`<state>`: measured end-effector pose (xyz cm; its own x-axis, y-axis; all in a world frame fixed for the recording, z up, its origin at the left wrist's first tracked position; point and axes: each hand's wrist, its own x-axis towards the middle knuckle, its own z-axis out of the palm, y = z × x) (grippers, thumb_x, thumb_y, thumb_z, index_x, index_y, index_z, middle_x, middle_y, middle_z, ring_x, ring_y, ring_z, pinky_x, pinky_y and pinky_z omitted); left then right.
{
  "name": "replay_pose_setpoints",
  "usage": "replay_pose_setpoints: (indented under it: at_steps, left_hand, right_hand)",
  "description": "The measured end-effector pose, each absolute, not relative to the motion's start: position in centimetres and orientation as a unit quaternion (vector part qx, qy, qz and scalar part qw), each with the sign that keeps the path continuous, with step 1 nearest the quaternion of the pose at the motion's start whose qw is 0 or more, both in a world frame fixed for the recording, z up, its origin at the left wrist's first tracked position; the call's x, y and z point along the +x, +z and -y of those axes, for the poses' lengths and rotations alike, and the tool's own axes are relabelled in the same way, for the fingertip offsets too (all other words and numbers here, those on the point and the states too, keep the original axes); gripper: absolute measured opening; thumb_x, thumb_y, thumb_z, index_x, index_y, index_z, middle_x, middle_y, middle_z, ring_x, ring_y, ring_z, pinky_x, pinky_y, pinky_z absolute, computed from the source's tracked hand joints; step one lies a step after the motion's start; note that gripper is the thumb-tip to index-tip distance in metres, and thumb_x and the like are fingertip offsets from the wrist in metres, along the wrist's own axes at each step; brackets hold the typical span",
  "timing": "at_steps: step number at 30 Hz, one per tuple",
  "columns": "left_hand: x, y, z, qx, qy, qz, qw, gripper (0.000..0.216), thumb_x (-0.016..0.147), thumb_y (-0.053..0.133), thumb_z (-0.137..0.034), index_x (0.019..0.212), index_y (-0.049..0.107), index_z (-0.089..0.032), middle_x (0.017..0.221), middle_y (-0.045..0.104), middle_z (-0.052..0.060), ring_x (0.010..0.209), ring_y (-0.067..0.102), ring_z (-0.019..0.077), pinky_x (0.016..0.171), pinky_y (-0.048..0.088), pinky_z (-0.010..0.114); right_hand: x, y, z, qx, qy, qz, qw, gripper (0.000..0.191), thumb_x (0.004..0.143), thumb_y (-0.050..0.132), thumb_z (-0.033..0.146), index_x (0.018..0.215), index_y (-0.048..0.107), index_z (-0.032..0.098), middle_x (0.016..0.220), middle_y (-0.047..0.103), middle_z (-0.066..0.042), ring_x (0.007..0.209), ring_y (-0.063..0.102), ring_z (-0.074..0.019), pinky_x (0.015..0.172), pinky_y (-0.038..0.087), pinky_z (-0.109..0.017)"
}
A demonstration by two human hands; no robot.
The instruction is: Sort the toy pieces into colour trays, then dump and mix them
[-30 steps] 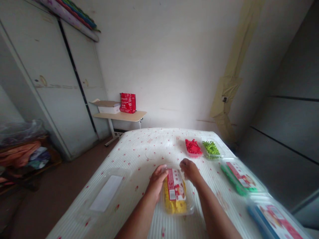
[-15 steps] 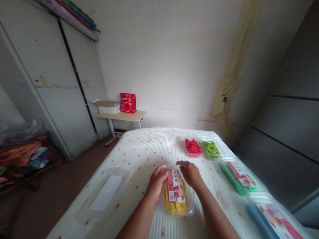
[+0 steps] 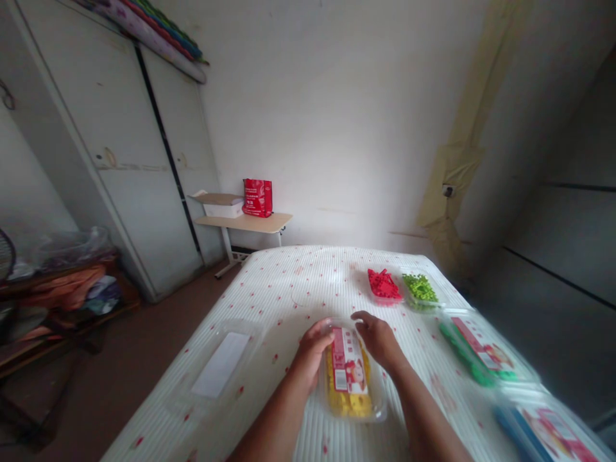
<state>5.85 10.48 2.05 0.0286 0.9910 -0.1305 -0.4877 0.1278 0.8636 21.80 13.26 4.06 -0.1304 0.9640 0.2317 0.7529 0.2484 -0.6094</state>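
Fingers (image 3: 318, 326) of the left hand (image 3: 312, 346) are clamped around the far left corner of a clear plastic container (image 3: 353, 370), which lies in front of the person on a white ribbed cover (image 3: 269, 289). The right hand (image 3: 357, 319) is curled at the container's far right corner, its index finger stretched toward the rim; whether it grips the rim or stands just off it, I cannot tell. Inside are yellow pieces (image 3: 351, 407), partly under a printed label (image 3: 350, 360). Well to the left lies a clear lid (image 3: 204, 359) with white paper (image 3: 222, 364) on it. Farther off to the right, a red-filled tub (image 3: 384, 290) stands beside a light-green-filled tub (image 3: 421, 292); nearer come a green pack (image 3: 484, 350) and a blue pack (image 3: 548, 430). By the wall, a desk (image 3: 264, 222) carries a white box (image 3: 224, 210) and a red bag (image 3: 258, 197).
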Motion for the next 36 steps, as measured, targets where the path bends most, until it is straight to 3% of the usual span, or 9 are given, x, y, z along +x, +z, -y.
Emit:
replay_pose_setpoints:
  at_steps: [8, 18, 24, 33, 36]
  left_hand:
    - [5.4, 1.2, -10.3, 0.351, 0.581, -0.406, 0.612, 0.049, 0.062, 0.066, -0.025, 0.109, 0.058, -0.015, 0.098, 0.068, 0.008, 0.087, 0.063, 0.0229, 0.080, 0.046, 0.034]
    - [5.1, 1.8, -10.3, 0.397, 0.597, -0.432, 0.547, 0.041, 0.063, 0.067, -0.027, 0.103, 0.064, -0.018, 0.101, 0.068, 0.007, 0.092, 0.062, 0.0223, 0.081, 0.046, 0.030]
    - [4.8, 1.8, -10.5, 0.437, 0.609, -0.439, 0.496, 0.036, 0.066, 0.067, -0.027, 0.101, 0.065, -0.018, 0.108, 0.066, 0.008, 0.099, 0.059, 0.0224, 0.086, 0.043, 0.029]
    - [4.5, 2.3, -10.7, 0.373, 0.673, -0.443, 0.461, 0.033, 0.065, 0.066, -0.026, 0.097, 0.063, -0.018, 0.101, 0.067, 0.006, 0.095, 0.061, 0.0201, 0.085, 0.044, 0.028]
    - [3.5, 2.3, -11.1, 0.329, 0.704, -0.450, 0.441, 0.035, 0.070, 0.061, -0.028, 0.103, 0.057, -0.020, 0.089, 0.066, 0.003, 0.080, 0.063, 0.0165, 0.074, 0.048, 0.028]
  right_hand:
    - [21.7, 4.1, -12.8, -0.604, 0.145, 0.712, 0.327, 0.029, 0.079, 0.043, 0.017, 0.099, 0.065, 0.021, 0.093, 0.067, -0.005, 0.080, 0.062, -0.0164, 0.073, 0.043, -0.024]
    - [21.5, 4.8, -12.6, -0.607, 0.107, 0.702, 0.356, 0.027, 0.076, 0.045, 0.013, 0.089, 0.068, 0.020, 0.084, 0.064, -0.005, 0.071, 0.062, -0.0143, 0.068, 0.043, -0.022]
    - [21.4, 5.7, -12.4, -0.589, 0.125, 0.699, 0.386, 0.029, 0.077, 0.042, 0.014, 0.092, 0.067, 0.019, 0.090, 0.069, -0.005, 0.081, 0.063, -0.0164, 0.075, 0.044, -0.024]
    - [21.8, 5.6, -12.5, -0.602, 0.173, 0.661, 0.412, 0.031, 0.083, 0.039, 0.034, 0.097, 0.062, 0.020, 0.076, 0.068, -0.005, 0.068, 0.063, -0.0171, 0.060, 0.044, -0.024]
    - [22.0, 5.3, -12.7, -0.590, 0.209, 0.654, 0.424, 0.030, 0.082, 0.039, 0.035, 0.090, 0.063, 0.020, 0.074, 0.068, -0.005, 0.068, 0.063, -0.0174, 0.056, 0.044, -0.023]
